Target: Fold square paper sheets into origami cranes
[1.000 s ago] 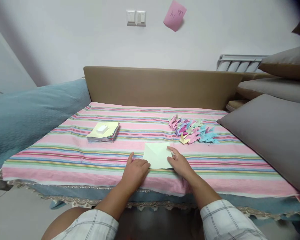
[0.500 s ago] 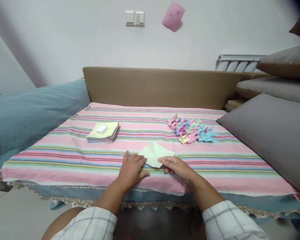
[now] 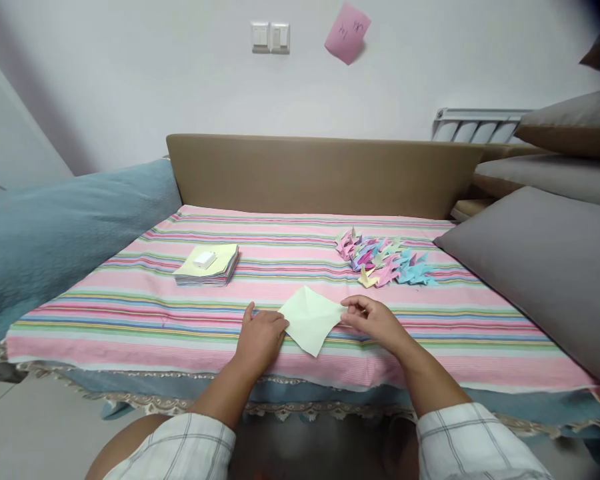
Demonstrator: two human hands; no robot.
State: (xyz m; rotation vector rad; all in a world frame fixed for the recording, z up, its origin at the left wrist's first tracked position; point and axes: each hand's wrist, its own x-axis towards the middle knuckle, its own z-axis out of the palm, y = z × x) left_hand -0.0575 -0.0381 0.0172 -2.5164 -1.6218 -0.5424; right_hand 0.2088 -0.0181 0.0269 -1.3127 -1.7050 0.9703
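A pale yellow paper square [image 3: 311, 319] lies turned like a diamond on the striped cloth [image 3: 130, 313], near its front edge. My left hand [image 3: 259, 335] rests at the paper's left corner with fingers curled onto it. My right hand [image 3: 373, 320] pinches the paper's right corner between thumb and fingers. Both sleeves are white with a grey check.
A stack of coloured paper sheets [image 3: 207, 264] with a small white object on top sits to the left. Several folded paper cranes [image 3: 383, 261] lie in a heap at the back right. Grey cushions [image 3: 545, 267] stand at the right, a blue blanket [image 3: 65, 233] at the left.
The paper has been turned from a square lying flat to a diamond. My right hand moved from its top right corner round to the right corner; my left hand stayed at its left side.
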